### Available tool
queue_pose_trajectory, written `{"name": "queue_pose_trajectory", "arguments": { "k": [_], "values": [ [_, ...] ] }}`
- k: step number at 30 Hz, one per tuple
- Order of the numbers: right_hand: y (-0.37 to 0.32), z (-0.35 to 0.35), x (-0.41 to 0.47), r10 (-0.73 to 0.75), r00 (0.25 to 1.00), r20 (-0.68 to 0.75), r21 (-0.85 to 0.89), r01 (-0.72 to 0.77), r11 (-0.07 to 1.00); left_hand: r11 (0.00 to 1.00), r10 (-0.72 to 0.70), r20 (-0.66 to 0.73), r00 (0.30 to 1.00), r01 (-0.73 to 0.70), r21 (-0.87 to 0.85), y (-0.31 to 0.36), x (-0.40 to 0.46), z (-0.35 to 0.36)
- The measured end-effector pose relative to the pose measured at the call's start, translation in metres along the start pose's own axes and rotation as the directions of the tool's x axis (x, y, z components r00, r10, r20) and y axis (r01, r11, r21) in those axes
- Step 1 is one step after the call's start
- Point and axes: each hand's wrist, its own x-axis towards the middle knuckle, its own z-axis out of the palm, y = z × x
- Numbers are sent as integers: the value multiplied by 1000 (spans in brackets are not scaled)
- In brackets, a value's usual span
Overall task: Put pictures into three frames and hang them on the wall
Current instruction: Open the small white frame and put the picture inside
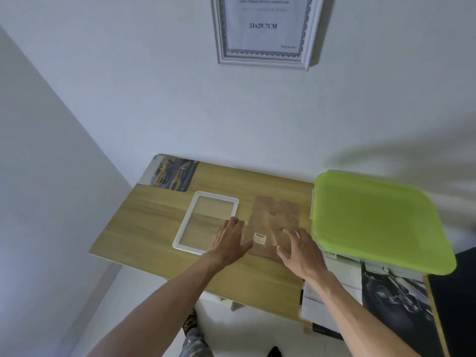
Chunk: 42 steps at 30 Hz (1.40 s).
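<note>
On the wooden table (159, 228), both hands lie flat, fingers spread: left hand (229, 239) over the white rectangular plastic frame (206, 222), right hand (300, 249) on the brown backing board (275, 225); careless sliding could nudge the frame off.

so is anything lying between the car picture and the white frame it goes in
Nothing visible. The car picture lies at the table's far left corner, the white frame just right of it and nearer, with only bare table between them.
</note>
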Motion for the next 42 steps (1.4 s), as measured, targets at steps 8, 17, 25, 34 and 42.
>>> {"name": "queue_pose_trajectory", "arguments": {
  "k": [8, 17, 25, 34, 42],
  "values": [
    [-108, 10, 73, -50, 998, 26, 28, 49, 998, 996, -89, -44, 995, 91, 26, -107, 24, -63],
    [-229, 50, 157, -119, 989, 91, -23, 121, 992, 992, -126, -47, 991, 128, 20, -239, 64, -113],
    [-311, 87, 218, -134, 980, 148, -26, 139, 990, 986, -164, -22, 986, 164, 21, -324, 107, -138],
    [-346, 109, 273, -146, 973, 181, -103, 167, 981, 992, -61, 61, 996, 54, 112, -378, 141, -127],
    [-341, 130, 291, -117, 967, 228, -88, 140, 986, 990, 10, -14, 1000, -8, 139, -397, 142, -111]
  ]
}}
